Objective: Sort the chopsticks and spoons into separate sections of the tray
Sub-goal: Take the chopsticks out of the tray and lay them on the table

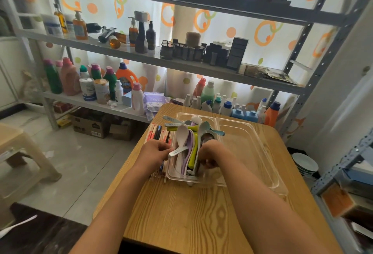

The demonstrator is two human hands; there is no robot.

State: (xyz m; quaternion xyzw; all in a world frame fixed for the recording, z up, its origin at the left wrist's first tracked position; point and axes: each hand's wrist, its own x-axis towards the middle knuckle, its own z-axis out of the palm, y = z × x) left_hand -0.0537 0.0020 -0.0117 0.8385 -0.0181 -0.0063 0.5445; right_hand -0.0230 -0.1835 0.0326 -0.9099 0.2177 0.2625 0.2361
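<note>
on the wooden table (181, 203), both hands gripped: left hand (156, 150) on a white plastic spoon (177, 150), right hand (210, 155) among pastel spoons (189, 142) heaped in the clear tray's (252, 152) left section, probably gathering them; chopsticks (159, 132) lay beside the tray.

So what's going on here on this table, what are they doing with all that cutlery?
A person is sorting cutlery at a wooden table. Both hands are at the left section of a clear plastic tray, which is crammed with spoons. The left hand holds a small grey spoon; the right hand reaches among the handles. Chopsticks lie beside the tray, and its right section holds nothing.
</note>
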